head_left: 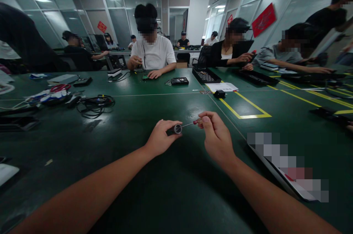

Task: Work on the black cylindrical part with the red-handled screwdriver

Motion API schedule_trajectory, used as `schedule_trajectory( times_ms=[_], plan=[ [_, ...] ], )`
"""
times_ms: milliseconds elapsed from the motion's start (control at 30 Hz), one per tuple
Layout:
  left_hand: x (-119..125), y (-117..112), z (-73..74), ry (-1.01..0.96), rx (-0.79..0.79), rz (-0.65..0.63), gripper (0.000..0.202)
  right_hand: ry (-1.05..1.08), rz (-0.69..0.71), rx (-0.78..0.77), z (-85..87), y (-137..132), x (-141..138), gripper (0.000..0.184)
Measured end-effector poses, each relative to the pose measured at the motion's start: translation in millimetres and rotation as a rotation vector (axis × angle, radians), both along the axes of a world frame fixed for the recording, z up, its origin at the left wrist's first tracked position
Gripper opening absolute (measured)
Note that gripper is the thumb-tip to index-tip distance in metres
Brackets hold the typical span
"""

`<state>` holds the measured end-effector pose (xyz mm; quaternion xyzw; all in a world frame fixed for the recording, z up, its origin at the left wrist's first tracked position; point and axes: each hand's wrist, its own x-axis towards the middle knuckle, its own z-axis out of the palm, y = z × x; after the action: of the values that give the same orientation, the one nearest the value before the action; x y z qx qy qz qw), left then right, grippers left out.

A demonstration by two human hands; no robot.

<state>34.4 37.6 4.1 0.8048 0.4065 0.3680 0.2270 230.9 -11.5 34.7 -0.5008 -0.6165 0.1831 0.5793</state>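
Note:
My left hand (162, 136) is closed around a small dark cylindrical part (177, 129), whose round, light-rimmed end faces me. Between the fingers and thumb of my right hand (216, 135) is the reddish handle of a screwdriver (196, 121). Its thin metal shaft points left and its tip reaches the cylinder's rim; whether it sits inside or only touches the edge, I cannot tell. Both hands are above the green tabletop (171, 193).
Coiled black cables (95, 106) and a pile of wires and gloves lie left. A small black block (220, 94), a white paper (222, 86) and a black tray (206, 76) are ahead. A flat, partly blurred item (286, 175) lies right. Co-workers sit across the table.

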Motion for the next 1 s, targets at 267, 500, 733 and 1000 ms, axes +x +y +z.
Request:
schedule_trajectory(
  times_ms=[267,500,733,1000],
  plan=[
    [-1.5,1.0,-1.1,0.016,0.068,-0.064,0.034,0.555,0.118,-0.33,-1.6,16.7,3.1,0.028],
    [-1.2,3.7,-2.7,-0.024,0.059,-0.022,0.037,0.475,0.005,-0.14,-5.1,14.5,-1.7,0.024],
    [-0.8,1.6,-0.9,-0.013,0.04,-0.019,0.036,0.222,-0.085,-0.047,-1.0,6.2,-3.3,0.022],
    [-2.6,3.2,-0.8,-0.008,0.039,0.019,0.037,-0.045,0.027,0.02,-0.4,-1.3,-0.1,0.016]
  ],
)
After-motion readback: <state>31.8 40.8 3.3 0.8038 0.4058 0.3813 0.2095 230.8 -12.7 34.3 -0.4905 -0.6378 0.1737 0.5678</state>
